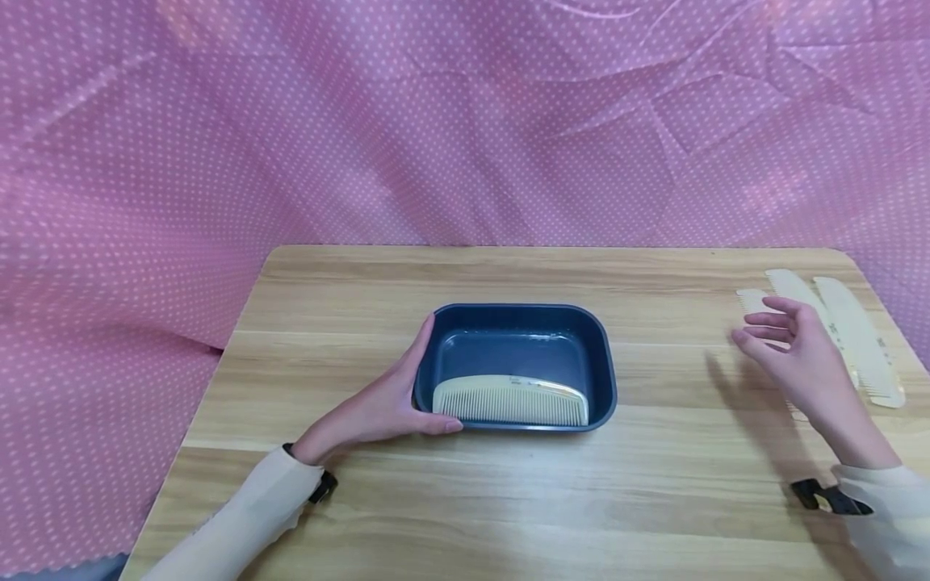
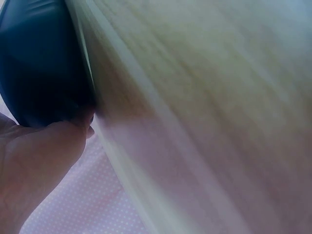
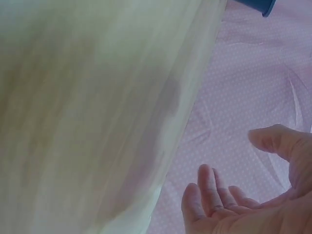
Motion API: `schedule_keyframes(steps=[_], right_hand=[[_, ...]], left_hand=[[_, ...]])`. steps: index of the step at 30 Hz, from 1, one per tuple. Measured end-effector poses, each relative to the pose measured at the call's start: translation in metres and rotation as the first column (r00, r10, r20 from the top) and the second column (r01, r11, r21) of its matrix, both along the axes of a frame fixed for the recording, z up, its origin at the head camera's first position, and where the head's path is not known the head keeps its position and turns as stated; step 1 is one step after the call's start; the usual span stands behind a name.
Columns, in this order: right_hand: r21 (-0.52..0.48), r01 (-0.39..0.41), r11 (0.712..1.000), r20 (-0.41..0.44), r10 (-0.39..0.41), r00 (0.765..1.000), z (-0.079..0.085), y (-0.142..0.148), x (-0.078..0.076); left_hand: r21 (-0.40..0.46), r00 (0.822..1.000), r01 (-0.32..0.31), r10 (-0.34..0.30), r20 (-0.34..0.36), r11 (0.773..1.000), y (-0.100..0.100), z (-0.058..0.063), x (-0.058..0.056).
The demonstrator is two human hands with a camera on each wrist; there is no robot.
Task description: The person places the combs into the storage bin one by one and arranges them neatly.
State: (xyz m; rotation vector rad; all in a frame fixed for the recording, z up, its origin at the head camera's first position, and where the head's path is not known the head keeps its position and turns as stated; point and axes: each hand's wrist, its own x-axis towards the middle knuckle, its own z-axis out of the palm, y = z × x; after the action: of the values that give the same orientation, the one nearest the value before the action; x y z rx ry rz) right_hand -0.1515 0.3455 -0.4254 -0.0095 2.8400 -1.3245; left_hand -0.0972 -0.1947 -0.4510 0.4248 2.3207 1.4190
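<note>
A dark blue rectangular basin (image 1: 603, 363) stands in the middle of the table. My left hand (image 1: 388, 399) grips its left end, the thumb along the front rim and the fingers at the far left corner. Inside the basin, a cream comb (image 1: 508, 399) leans against the front wall with its teeth downward. In the left wrist view, that hand lies against the basin's dark outer side (image 2: 41, 63). My right hand (image 1: 806, 359) hovers over cream combs (image 1: 860, 339) at the table's right side. Its fingers are loosely bent, thumb apart, with nothing between them; it partly hides the combs.
The wooden table (image 1: 472, 500) has rounded far corners. Behind it and along the left hangs a pink dotted cloth (image 1: 436, 121). Three combs lie close together near the right edge, partly overlapping. A black band (image 1: 831, 498) circles the right wrist.
</note>
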Motion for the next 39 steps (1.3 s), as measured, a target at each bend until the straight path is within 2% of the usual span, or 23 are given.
schedule_keyframes(steps=[7, 14, 17, 29, 34, 39], right_hand=[[0.111, -0.004, 0.994, 0.062, -0.003, 0.998, 0.002, 0.016, 0.000], [0.079, 0.022, 0.997, 0.135, -0.033, 0.990, 0.004, 0.024, -0.001], [0.100, 0.010, 0.995, 0.154, -0.025, 0.988, 0.004, 0.027, -0.002], [0.301, -0.085, 0.950, 0.123, 0.050, 0.991, -0.002, 0.039, -0.008], [0.359, -0.084, 0.929, 0.115, 0.045, 0.992, -0.006, 0.044, -0.005], [0.382, -0.064, 0.922, 0.098, 0.029, 0.995, -0.010, 0.046, -0.006]], left_hand=[[-0.002, 1.000, 0.005, -0.005, -0.001, 1.000, -0.001, -0.001, 0.000], [-0.011, 1.000, 0.000, 0.000, -0.005, 1.000, -0.002, 0.002, 0.002], [-0.003, 1.000, 0.005, -0.005, -0.010, 1.000, -0.002, 0.003, 0.002], [0.001, 1.000, 0.006, -0.006, -0.015, 1.000, -0.001, 0.000, 0.000], [-0.015, 1.000, 0.005, -0.005, -0.012, 1.000, -0.001, -0.001, 0.000], [-0.010, 1.000, 0.010, -0.011, -0.022, 1.000, -0.001, -0.001, 0.000]])
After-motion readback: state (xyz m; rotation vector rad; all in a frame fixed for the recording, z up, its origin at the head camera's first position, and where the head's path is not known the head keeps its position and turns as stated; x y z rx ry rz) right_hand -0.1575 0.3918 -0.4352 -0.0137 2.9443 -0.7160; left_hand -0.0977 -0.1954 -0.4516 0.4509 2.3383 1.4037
